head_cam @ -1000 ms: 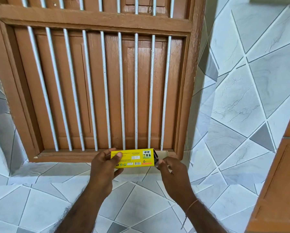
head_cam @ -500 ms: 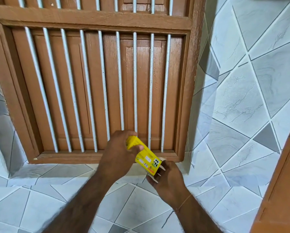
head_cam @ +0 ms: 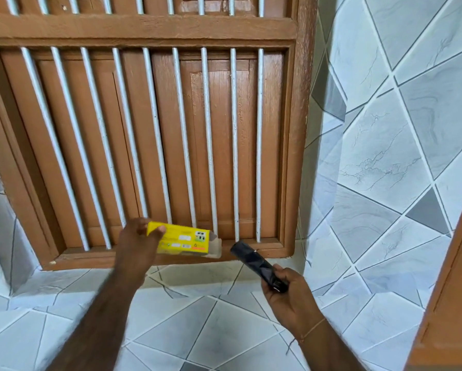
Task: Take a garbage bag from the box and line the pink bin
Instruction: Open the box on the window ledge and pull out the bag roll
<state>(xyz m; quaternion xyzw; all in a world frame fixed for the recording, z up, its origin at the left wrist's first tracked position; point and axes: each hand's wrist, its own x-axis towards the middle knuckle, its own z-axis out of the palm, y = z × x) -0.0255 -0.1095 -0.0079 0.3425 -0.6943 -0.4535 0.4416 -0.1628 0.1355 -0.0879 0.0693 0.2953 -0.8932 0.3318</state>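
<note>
My left hand grips the left end of a small yellow garbage-bag box, held level just above the wooden window sill, with its right end flap open. My right hand is closed around the lower end of a black roll of garbage bags, which points up and to the left, clear of the box and a little to its right. The pink bin is not in view.
A brown wooden window with white vertical bars and shut shutters fills the wall ahead. Its sill runs behind the box. Grey marbled tiles cover the wall. A brown wooden door edge stands at the right.
The black roll has come out of the box's right end in my right hand, which moved right and down. My left hand levelled the box from its tilt.
</note>
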